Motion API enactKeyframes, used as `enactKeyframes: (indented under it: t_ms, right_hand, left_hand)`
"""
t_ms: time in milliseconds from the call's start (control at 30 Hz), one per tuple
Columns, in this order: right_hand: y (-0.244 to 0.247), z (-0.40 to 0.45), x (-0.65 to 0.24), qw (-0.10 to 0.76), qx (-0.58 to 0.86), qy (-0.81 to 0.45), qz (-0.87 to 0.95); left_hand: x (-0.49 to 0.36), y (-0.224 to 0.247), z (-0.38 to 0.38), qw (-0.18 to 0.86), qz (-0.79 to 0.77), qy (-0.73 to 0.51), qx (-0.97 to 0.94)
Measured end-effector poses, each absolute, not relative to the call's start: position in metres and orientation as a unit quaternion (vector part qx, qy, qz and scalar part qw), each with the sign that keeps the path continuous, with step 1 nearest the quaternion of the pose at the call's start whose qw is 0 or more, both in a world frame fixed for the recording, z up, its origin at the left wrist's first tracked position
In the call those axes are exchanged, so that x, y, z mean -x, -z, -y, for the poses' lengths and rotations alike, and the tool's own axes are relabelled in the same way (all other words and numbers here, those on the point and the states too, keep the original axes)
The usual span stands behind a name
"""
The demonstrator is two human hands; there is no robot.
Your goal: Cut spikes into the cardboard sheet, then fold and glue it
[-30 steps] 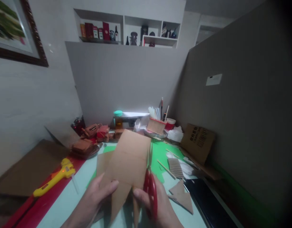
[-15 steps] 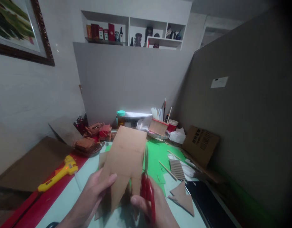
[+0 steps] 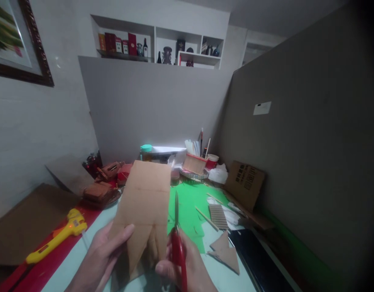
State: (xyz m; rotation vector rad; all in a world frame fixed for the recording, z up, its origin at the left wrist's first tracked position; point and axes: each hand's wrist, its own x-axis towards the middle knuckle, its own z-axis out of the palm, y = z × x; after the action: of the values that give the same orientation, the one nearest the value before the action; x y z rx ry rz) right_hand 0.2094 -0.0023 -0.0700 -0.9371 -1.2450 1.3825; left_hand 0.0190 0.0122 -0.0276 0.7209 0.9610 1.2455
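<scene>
A folded cardboard piece with a V-shaped notch at its lower end is held up in front of me. My left hand grips its lower left side, thumb on the front face. In my right hand are scissors with red handles. Their blades point up and look closed, just right of the cardboard's right edge. My right thumb and fingers are close to the lower right part of the cardboard; whether they touch it is hard to tell.
A yellow glue gun lies on the left. Pointed cardboard scraps, a corrugated piece and thin sticks lie on the right, near a black flat object. Green sheet lies behind the scissors. Reddish-brown models stand back left.
The view has shifted to the right. The scissors have come away from the cardboard's right edge, leaving a gap, and their blades look closer together.
</scene>
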Motion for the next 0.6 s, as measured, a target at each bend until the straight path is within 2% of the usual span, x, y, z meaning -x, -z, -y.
enactKeyframes:
  t_ms: [267,400,600]
  right_hand:
    - [0.05,-0.003,-0.224,0.545,0.4,-0.542,0.499]
    - [0.028,-0.008,-0.257,0.599,0.433,-0.495,0.457]
    - [0.016,-0.01,-0.284,0.586,0.45,-0.493,0.46]
  left_hand:
    - [-0.014,0.012,-0.009,0.694,-0.402,-0.495,-0.333]
    - [-0.002,0.011,-0.012,0.729,-0.413,-0.378,-0.394]
    - [0.014,0.008,-0.021,0.672,-0.427,-0.296,-0.528]
